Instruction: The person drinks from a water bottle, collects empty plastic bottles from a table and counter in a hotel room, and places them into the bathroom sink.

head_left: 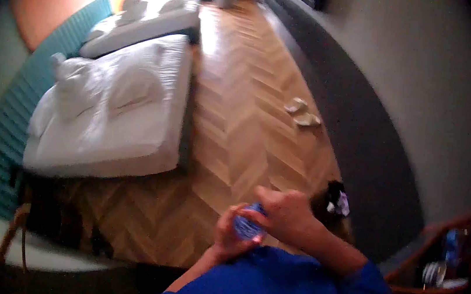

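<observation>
Close to my chest, my left hand [231,231] is wrapped around a small blue container [249,224] with pale markings. Its exact kind is too blurred to make out. My right hand [289,212] is closed, its curled fingers gripping the upper part of the same container from the right. Part of the container is hidden behind the fingers of both hands.
Two beds with white bedding, a near one [148,136] and a far one [144,27], stand at left. Pale slippers [302,113] lie on the wood floor [239,118]. A dark and pale bundle [337,201] sits right of my hands; a wooden-framed rack [435,292] holds items.
</observation>
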Motion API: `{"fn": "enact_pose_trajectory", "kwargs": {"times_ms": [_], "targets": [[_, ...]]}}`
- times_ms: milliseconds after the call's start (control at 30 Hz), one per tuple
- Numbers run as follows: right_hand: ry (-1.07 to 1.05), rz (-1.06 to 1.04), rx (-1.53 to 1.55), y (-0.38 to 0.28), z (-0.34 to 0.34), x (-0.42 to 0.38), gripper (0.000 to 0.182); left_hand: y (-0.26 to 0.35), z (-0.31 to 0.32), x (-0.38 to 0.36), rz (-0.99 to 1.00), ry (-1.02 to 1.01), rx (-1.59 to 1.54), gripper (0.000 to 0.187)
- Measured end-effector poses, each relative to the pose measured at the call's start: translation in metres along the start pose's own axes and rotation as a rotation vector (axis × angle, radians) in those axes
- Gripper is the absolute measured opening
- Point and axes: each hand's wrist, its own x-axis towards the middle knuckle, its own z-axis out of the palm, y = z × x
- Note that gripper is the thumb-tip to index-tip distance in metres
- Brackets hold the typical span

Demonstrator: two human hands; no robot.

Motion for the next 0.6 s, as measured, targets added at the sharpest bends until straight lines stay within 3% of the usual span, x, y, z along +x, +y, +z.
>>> {"fn": "enact_pose_trajectory", "kwargs": {"times_ms": [33, 100, 133, 200, 300, 367, 400, 467, 600], "targets": [[-0.023, 0.005, -0.019, -0.004, 0.006, 0.017, 0.038, 0.000, -0.015, 0.009, -0.008, -0.056, -0.044, 0.071], [-0.043, 0.049, -0.031, 0.005, 0.015, 0.056, 0.038, -0.002, -0.036, 0.041, -0.101, 0.041, 0.027, 0.067], [-0.001, -0.029, -0.035, 0.006, 0.017, 0.080, 0.038, -0.001, -0.046, 0.063, -0.104, 0.006, 0.017, 0.067], [0.051, -0.107, -0.002, 0.017, 0.027, 0.121, 0.037, -0.003, -0.062, 0.093, -0.311, 0.063, -0.422, 0.063], [0.049, -0.136, 0.117, 0.039, 0.023, 0.166, 0.039, -0.019, -0.082, 0.132, -0.433, -0.061, -0.333, 0.061], [-0.076, -0.028, 0.496, 0.068, 0.025, 0.187, 0.040, -0.028, -0.085, 0.152, -0.519, -0.067, -0.307, 0.062], [-0.098, -0.038, 0.514, 0.086, 0.026, 0.197, 0.040, -0.031, -0.084, 0.163, -0.533, -0.082, -0.306, 0.063], [-0.315, 0.237, 1.160, 0.115, 0.030, 0.217, 0.041, -0.034, -0.079, 0.184, -0.593, -0.068, -0.357, 0.065], [-0.318, 0.199, 1.132, 0.144, 0.030, 0.258, 0.041, -0.064, -0.067, 0.220, -0.596, -0.006, -0.347, 0.065]]}}
